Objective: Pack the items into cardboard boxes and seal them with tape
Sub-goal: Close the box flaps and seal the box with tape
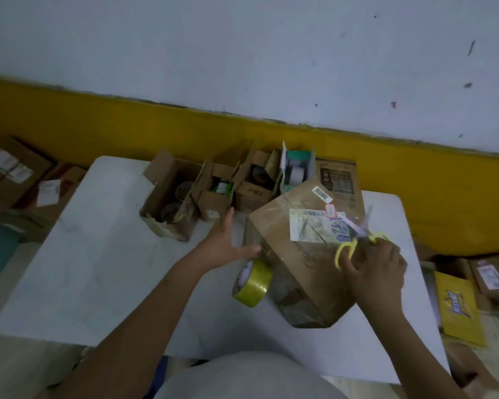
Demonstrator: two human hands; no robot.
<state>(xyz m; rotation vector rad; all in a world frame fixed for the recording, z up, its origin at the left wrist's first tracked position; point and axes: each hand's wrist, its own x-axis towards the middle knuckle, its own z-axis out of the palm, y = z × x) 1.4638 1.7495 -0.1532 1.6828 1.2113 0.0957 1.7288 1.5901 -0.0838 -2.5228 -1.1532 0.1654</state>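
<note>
A closed cardboard box [297, 254] with shipping labels and clear tape sits tilted on the white table [104, 254]. A yellowish tape roll [252, 283] hangs at the box's left side, seemingly still joined to it by tape. My left hand [228, 244] hovers just above the roll with fingers spread, holding nothing. My right hand [373, 272] grips yellow-handled scissors [355, 240] over the box's right top edge, blades pointing up and away; they are blurred.
Several small open cardboard boxes [213, 191] with tape rolls and small items line the table's far edge by the yellow-and-white wall. More boxes lie on the floor at left [9, 174] and right, beside a yellow package [458, 306].
</note>
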